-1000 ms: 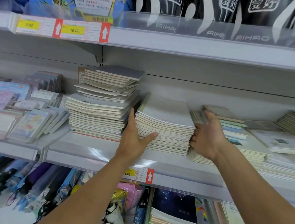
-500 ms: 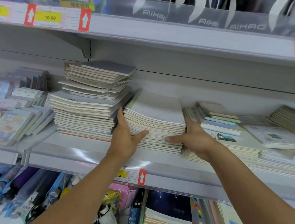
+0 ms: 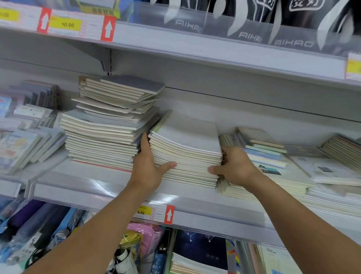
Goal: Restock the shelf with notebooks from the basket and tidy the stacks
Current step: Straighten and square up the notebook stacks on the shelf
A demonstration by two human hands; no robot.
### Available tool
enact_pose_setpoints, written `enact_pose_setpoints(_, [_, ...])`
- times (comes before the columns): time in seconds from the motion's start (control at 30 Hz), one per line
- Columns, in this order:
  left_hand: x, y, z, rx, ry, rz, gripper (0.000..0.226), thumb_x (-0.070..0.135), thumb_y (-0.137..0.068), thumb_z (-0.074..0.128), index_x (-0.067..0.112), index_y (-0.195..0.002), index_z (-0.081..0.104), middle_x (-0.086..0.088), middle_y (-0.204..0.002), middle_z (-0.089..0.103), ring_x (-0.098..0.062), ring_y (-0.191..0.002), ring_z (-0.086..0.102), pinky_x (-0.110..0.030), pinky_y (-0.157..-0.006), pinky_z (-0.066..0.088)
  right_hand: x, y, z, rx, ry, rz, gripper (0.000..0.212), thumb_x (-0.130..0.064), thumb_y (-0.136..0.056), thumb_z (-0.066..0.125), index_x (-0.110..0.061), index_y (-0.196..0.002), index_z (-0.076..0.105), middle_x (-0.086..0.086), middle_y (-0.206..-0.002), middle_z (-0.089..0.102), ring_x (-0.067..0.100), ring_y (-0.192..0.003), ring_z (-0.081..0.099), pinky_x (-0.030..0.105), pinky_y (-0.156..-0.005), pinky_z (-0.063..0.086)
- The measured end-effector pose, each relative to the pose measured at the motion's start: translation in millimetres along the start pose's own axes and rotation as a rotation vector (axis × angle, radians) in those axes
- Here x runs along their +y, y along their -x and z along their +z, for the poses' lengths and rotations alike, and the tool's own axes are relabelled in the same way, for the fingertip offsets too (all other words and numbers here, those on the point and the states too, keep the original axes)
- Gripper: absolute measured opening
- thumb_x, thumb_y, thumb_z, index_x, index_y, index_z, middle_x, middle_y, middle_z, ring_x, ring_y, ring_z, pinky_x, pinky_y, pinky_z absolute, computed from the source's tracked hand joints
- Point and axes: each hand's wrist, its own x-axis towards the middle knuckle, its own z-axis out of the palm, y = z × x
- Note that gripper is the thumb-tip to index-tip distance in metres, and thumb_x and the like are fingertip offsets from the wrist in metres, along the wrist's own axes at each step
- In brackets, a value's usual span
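Since half a second back the right hand [image 3: 235, 167] has slid a bit lower along the right edge of the middle stack of notebooks [image 3: 186, 150], thumb now pressed on the front edges; the left hand [image 3: 149, 169] has barely moved. Both hands clamp that stack from its two sides: left fingers reach straight up the gap on its left side, thumb spread across the front, while the right fingers are tucked out of sight behind the stack's right side, so I can't tell how much they curl.

Everything sits on a grey metal shop shelf [image 3: 98, 186] with a clear plastic lip and a price tag [image 3: 154, 212] reading 6.00 just below the left wrist. Touching the left hand's outer side is a taller messy stack [image 3: 106, 129], uneven and fanned. Right of the right hand I count three more low piles [image 3: 328, 170], though blur makes that rough. Above the hands is one upper shelf [image 3: 204, 45] carrying three yellow tags. Below the arms, folded umbrellas [image 3: 17, 227] and more notebooks.
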Motion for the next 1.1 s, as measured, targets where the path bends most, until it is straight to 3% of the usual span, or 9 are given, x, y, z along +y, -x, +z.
enact_pose_setpoints(0.13, [7,4,-4,-0.027,0.032,0.035,0.117,0.029,-0.073,0.084,0.028,-0.155,0.001,-0.003,-0.150,0.041,-0.024,-0.136,0.039,-0.038,-0.113,0.033,-6,-1,6,-0.109,-0.629,0.137,0.055,-0.025,-0.077,0.084,-0.002,-0.123,0.064,0.011,-0.112,0.074,0.029,-0.105,0.071,0.044,-0.098,0.054])
enact_pose_setpoints(0.23, [14,10,-4,-0.052,0.108,0.102,0.117,0.033,-0.079,0.079,0.030,-0.153,-0.012,0.005,-0.159,0.018,-0.006,-0.142,0.017,-0.023,-0.112,0.018,-17,-5,9,-0.084,-1.074,0.220,0.067,-0.070,-0.090,0.048,-0.019,-0.130,0.064,0.009,-0.120,0.072,0.029,-0.112,0.068,0.043,-0.092,0.053])
enact_pose_setpoints(0.3, [14,12,-2,-0.040,0.105,0.179,0.113,0.041,-0.083,0.073,0.035,-0.151,-0.017,0.012,-0.161,0.002,0.008,-0.138,0.004,-0.021,-0.113,0.011,-21,-10,12,0.012,-1.214,0.313,0.077,-0.080,-0.087,0.036,-0.023,-0.129,0.064,0.008,-0.116,0.073,0.030,-0.109,0.069,0.040,-0.084,0.055])
enact_pose_setpoints(0.43, [9,13,-1,-0.048,0.029,0.255,0.103,0.047,-0.087,0.065,0.035,-0.151,-0.015,0.024,-0.155,-0.005,0.016,-0.138,-0.005,-0.009,-0.110,0.007,-26,-17,22,0.123,-1.247,0.389,0.074,-0.084,-0.084,0.034,-0.027,-0.114,0.070,0.004,-0.099,0.078,0.026,-0.095,0.070,0.035,-0.073,0.053])
enact_pose_setpoints(0.6, [11,13,-5,-0.047,0.049,0.197,0.089,0.040,-0.092,0.059,0.032,-0.153,-0.005,0.014,-0.157,0.012,0.014,-0.134,0.008,0.012,-0.094,0.007,-23,-14,27,0.137,-1.208,0.344,0.058,-0.079,-0.086,0.042,-0.033,-0.099,0.073,0.001,-0.097,0.078,0.021,-0.081,0.074,0.033,-0.071,0.054])
enact_pose_setpoints(0.7, [14,13,-6,-0.044,0.185,0.118,0.087,0.040,-0.095,0.053,0.037,-0.152,-0.013,0.013,-0.160,0.007,0.003,-0.141,0.009,-0.006,-0.107,0.011,-21,-11,32,0.156,-1.202,0.353,0.065,-0.085,-0.080,0.042,-0.036,-0.110,0.071,0.001,-0.107,0.077,0.026,-0.100,0.071,0.043,-0.093,0.054])
enact_pose_setpoints(0.9, [16,7,-3,-0.141,0.192,-0.070,0.081,0.054,-0.096,0.043,0.033,-0.152,-0.011,0.014,-0.150,0.024,-0.011,-0.142,0.020,-0.023,-0.104,0.016,-17,-15,37,0.213,-1.084,0.489,0.135,-0.109,-0.020,0.037,-0.042,-0.137,0.050,0.002,-0.139,0.058,0.031,-0.125,0.056,0.057,-0.110,0.040])
enact_pose_setpoints(0.97, [15,6,-1,-0.175,0.178,-0.071,0.093,0.056,-0.091,0.053,0.034,-0.151,-0.014,0.022,-0.137,0.026,-0.004,-0.135,0.025,-0.021,-0.105,0.018,-20,-16,33,0.172,-1.093,0.514,0.131,-0.110,-0.023,0.036,-0.041,-0.132,0.056,0.005,-0.135,0.061,0.035,-0.123,0.058,0.062,-0.108,0.039])
enact_pose_setpoints(1.1, [7,2,-4,-0.223,0.114,-0.108,0.105,0.056,-0.086,0.061,0.033,-0.150,-0.019,0.009,-0.155,0.025,-0.017,-0.144,0.025,-0.024,-0.105,0.020,-25,-16,26,0.145,-1.104,0.562,0.115,-0.106,-0.029,0.045,-0.034,-0.115,0.068,0.011,-0.115,0.072,0.041,-0.106,0.067,0.068,-0.098,0.045])
